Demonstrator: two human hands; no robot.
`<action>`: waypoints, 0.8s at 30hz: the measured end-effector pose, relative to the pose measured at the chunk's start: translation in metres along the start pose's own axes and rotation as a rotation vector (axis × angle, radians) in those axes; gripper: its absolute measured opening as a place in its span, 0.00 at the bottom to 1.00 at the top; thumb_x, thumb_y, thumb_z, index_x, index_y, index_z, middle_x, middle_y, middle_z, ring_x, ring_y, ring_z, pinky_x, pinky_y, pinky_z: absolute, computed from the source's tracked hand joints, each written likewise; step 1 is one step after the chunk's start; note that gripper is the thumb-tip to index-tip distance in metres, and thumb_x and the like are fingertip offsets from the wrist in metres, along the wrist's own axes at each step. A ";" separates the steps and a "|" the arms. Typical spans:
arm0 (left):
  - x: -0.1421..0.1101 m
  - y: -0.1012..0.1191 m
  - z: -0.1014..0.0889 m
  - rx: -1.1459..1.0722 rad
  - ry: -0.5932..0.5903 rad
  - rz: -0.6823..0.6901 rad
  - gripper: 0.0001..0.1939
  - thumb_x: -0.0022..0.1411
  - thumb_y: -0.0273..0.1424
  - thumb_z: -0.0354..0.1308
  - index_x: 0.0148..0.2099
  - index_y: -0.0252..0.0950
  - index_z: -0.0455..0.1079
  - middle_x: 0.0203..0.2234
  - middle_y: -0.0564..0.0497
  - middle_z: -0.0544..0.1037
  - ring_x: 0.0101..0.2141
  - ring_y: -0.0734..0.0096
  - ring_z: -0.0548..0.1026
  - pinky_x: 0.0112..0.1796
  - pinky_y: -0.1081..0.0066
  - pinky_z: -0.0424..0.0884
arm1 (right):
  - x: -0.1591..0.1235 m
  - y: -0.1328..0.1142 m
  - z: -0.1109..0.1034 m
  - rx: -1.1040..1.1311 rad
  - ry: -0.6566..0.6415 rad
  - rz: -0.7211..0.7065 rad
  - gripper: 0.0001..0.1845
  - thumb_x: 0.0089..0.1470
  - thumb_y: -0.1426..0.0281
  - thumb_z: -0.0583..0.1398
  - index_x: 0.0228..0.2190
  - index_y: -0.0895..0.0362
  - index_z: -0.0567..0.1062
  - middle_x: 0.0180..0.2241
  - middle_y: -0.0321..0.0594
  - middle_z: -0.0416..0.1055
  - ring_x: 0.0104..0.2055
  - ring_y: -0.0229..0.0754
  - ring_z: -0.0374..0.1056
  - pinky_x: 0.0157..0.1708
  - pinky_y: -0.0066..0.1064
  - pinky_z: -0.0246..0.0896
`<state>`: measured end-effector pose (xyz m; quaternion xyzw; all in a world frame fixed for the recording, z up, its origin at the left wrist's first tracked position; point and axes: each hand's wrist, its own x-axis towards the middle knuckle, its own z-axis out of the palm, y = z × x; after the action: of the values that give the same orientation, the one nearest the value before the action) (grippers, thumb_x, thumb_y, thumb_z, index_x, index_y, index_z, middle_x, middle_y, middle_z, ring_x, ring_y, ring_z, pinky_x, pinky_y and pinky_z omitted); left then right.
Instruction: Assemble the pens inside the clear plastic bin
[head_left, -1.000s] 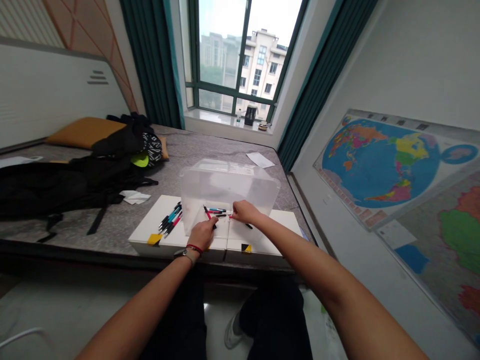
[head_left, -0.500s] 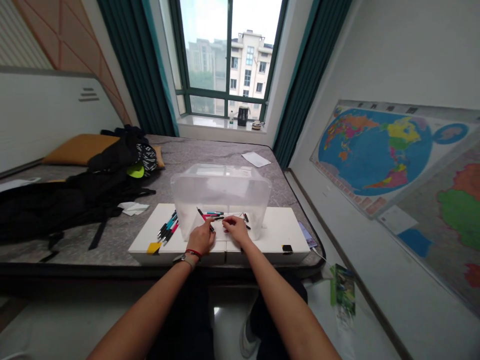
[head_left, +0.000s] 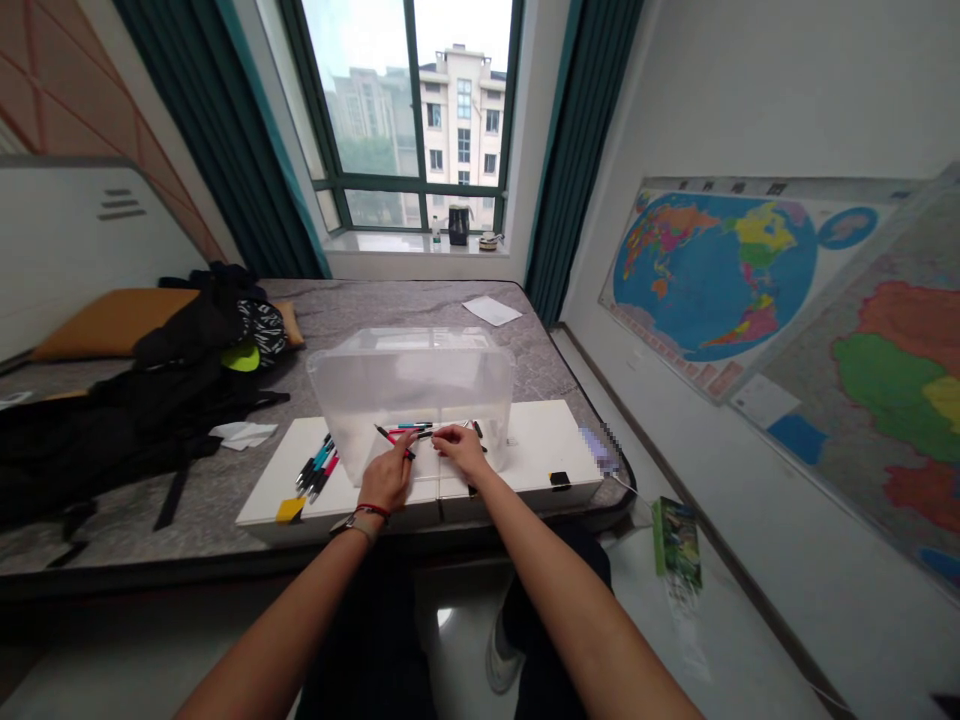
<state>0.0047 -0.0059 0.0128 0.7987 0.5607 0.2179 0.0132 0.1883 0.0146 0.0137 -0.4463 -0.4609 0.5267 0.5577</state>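
Note:
A clear plastic bin (head_left: 412, 385) lies on its side with its opening toward me, on a white box (head_left: 551, 425). Both my hands reach in at its mouth. My left hand (head_left: 386, 480) is closed on a black and pink pen (head_left: 385, 434). My right hand (head_left: 460, 450) is pinched at a thin dark piece (head_left: 425, 434) that spans the gap between my fingertips; its kind is too small to make out. Behind the hands lie a few more pens (head_left: 412, 427). Left of the bin rests a bunch of pens (head_left: 319, 468) in black, blue and pink.
The white box stands at the near edge of a grey mattress (head_left: 300, 300). Dark clothing or bags (head_left: 172, 370) lie to the left, beside a crumpled tissue (head_left: 244, 434). A paper sheet (head_left: 491, 311) is farther back. On the right, a wall carries a world map (head_left: 712, 270).
The whole view has turned slightly to the right, so the scene sits farther left. Both hands stay close together at the bin's mouth, with little change in their grip.

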 end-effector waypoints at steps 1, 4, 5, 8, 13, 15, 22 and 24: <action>0.000 0.000 0.001 0.016 -0.002 -0.001 0.27 0.67 0.31 0.41 0.67 0.40 0.50 0.39 0.46 0.78 0.37 0.62 0.76 0.38 0.68 0.67 | 0.000 0.000 0.000 -0.002 0.000 -0.003 0.17 0.38 0.61 0.68 0.31 0.59 0.78 0.27 0.39 0.75 0.30 0.39 0.71 0.30 0.30 0.67; -0.001 0.001 0.002 0.072 -0.011 -0.021 0.27 0.68 0.33 0.41 0.68 0.41 0.49 0.35 0.46 0.78 0.35 0.63 0.75 0.36 0.69 0.67 | -0.002 -0.002 0.001 -0.008 -0.002 -0.010 0.17 0.38 0.61 0.68 0.31 0.59 0.78 0.27 0.39 0.75 0.30 0.39 0.71 0.30 0.30 0.67; -0.001 0.002 0.002 0.090 -0.019 -0.032 0.27 0.68 0.34 0.41 0.68 0.41 0.49 0.34 0.46 0.78 0.34 0.63 0.75 0.36 0.69 0.66 | -0.002 -0.003 0.001 -0.011 -0.009 -0.010 0.17 0.38 0.61 0.68 0.31 0.59 0.78 0.28 0.39 0.75 0.30 0.38 0.70 0.30 0.29 0.66; -0.001 0.004 0.000 0.111 -0.032 -0.059 0.27 0.67 0.34 0.42 0.68 0.43 0.51 0.31 0.47 0.77 0.32 0.64 0.75 0.35 0.70 0.66 | -0.003 -0.004 0.001 -0.005 -0.035 -0.008 0.17 0.37 0.61 0.69 0.30 0.59 0.79 0.27 0.38 0.75 0.28 0.37 0.69 0.29 0.28 0.65; -0.002 0.004 -0.006 0.040 -0.019 -0.064 0.32 0.61 0.29 0.46 0.68 0.40 0.51 0.33 0.47 0.77 0.33 0.62 0.75 0.36 0.68 0.67 | -0.004 -0.008 0.001 0.005 -0.027 0.017 0.17 0.36 0.61 0.69 0.29 0.59 0.79 0.26 0.38 0.74 0.27 0.36 0.67 0.28 0.27 0.65; -0.002 0.003 -0.008 0.009 -0.028 -0.039 0.33 0.61 0.29 0.45 0.68 0.38 0.49 0.34 0.47 0.77 0.34 0.62 0.75 0.37 0.68 0.67 | -0.004 -0.007 0.001 0.003 -0.017 0.027 0.18 0.36 0.60 0.69 0.29 0.59 0.78 0.26 0.38 0.74 0.27 0.36 0.67 0.29 0.28 0.66; -0.001 0.008 -0.006 -0.005 0.011 -0.034 0.26 0.70 0.37 0.36 0.66 0.38 0.52 0.38 0.44 0.79 0.35 0.63 0.76 0.36 0.69 0.66 | -0.003 -0.001 -0.001 0.011 -0.011 -0.002 0.19 0.37 0.60 0.68 0.31 0.59 0.78 0.29 0.38 0.75 0.29 0.37 0.69 0.30 0.29 0.67; 0.000 0.008 -0.005 -0.027 0.014 -0.049 0.24 0.70 0.38 0.36 0.63 0.38 0.57 0.37 0.45 0.79 0.35 0.63 0.76 0.35 0.70 0.65 | -0.003 0.000 0.000 -0.003 -0.015 -0.010 0.18 0.38 0.60 0.68 0.31 0.59 0.78 0.28 0.39 0.75 0.29 0.37 0.69 0.31 0.30 0.68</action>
<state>0.0099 -0.0104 0.0194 0.7828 0.5773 0.2306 0.0256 0.1886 0.0118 0.0139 -0.4410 -0.4681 0.5265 0.5560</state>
